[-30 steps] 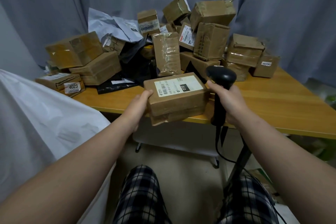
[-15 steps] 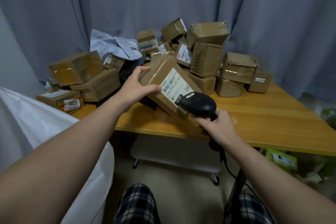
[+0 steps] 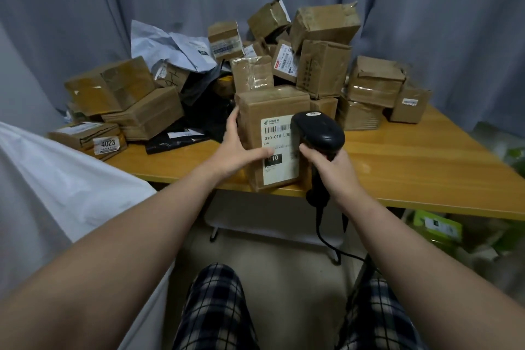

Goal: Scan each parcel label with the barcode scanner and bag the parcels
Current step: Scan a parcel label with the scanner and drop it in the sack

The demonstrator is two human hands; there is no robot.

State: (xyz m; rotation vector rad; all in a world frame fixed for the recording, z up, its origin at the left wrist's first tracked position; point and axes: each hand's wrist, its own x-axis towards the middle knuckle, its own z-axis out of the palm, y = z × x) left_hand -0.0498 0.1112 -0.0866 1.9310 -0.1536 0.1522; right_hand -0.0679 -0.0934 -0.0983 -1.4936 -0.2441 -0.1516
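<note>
Far L: white bag, cut off by frame edge, mouth not visible. Behind it a flat box w/ "4023" sticker, other print too small to read. Pile of brown parcels plus grey and black mailers fills back of the counter; many labels face away or are blurred.

Centre: the parcel stands upright at the counter's near edge; can't tell if its base rests on the wood. Left grip holds it, fingers curled round the L side, thumb laid across the front, covering part of the label. Readable: barcode, "010-010 L30", then text is cut off.

R of that: barcode scanner, head just in front of the label, hiding its R third; gap vs contact unclear. Right grip is closed tight round the handle, trigger finger hidden. Cable drops below the counter edge, its end out of sight.

Far R, under the counter: green packs, blurred.
</note>
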